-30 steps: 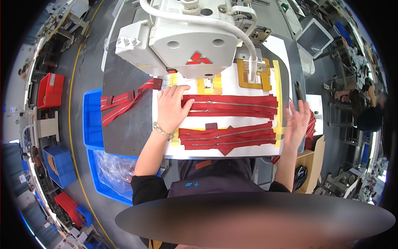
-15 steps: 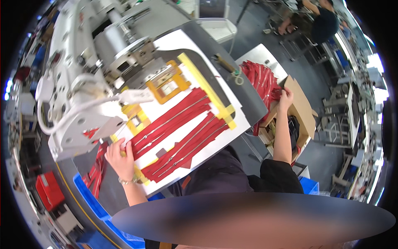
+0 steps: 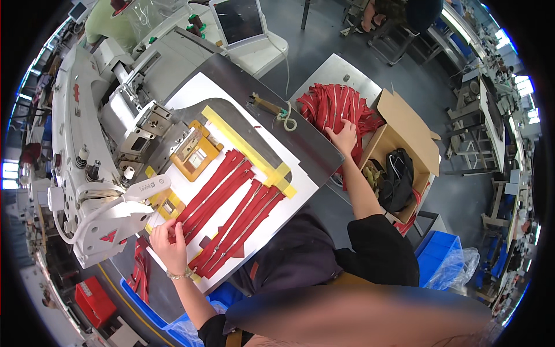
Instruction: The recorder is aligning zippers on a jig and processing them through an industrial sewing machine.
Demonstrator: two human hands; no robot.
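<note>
Two groups of red zippers (image 3: 211,199) with metal teeth lie side by side on a white board (image 3: 277,144) beneath the sewing machine. At the lower left end of the upper group, my left hand (image 3: 169,246) has its fingers curled round the zipper ends. My right hand (image 3: 345,139) reaches out to a heap of red zippers (image 3: 329,104) on a side table. Its thumb and forefinger are apart and touch the near side of the heap; its other fingers are partly hidden.
A large white sewing machine (image 3: 87,156) with a yellow clamp frame (image 3: 199,153) stands at the left. An open cardboard box (image 3: 413,133) holding a black bag (image 3: 399,179) sits beside the heap. Blue bins (image 3: 439,254) and a red bin (image 3: 95,301) stand lower down.
The view has shifted. My right hand has moved from the heap's edge by the box onto its near side, and its fingers have spread. My left hand stays at the zipper ends.
</note>
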